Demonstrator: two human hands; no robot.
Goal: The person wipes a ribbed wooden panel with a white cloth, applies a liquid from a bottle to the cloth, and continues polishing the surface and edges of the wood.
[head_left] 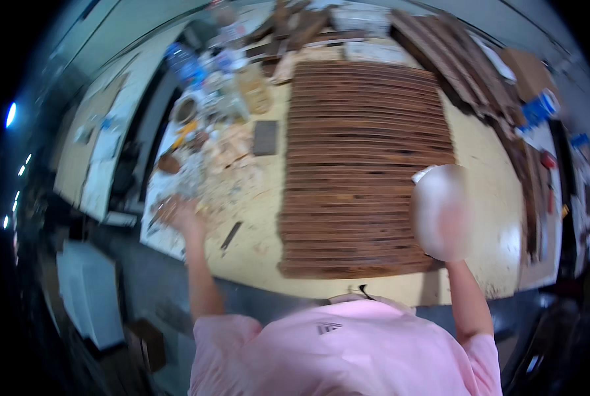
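A white, rounded, disc-like thing (437,198) is in my right hand (455,232), over the right edge of the wooden slats; motion smears it, and its exact kind does not show. Many dark brown wooden slats (364,165) lie side by side in a broad panel across the middle of the table. Out at the table's left edge, my left hand (184,215) reaches in among brownish scraps and debris. Its fingers are blurred, so whether they hold anything is unclear. A short dark strip (231,235) lies to the right of that hand, and a grey rectangular block (265,138) beside the panel.
The pale yellow table (486,178) carries a blue-tinted bottle (185,65), a jar of yellowish liquid (253,89) and a tape roll (187,109) at the far left. Long dark boards (450,63) lie at the far right, near a blue-and-white cylinder (540,107).
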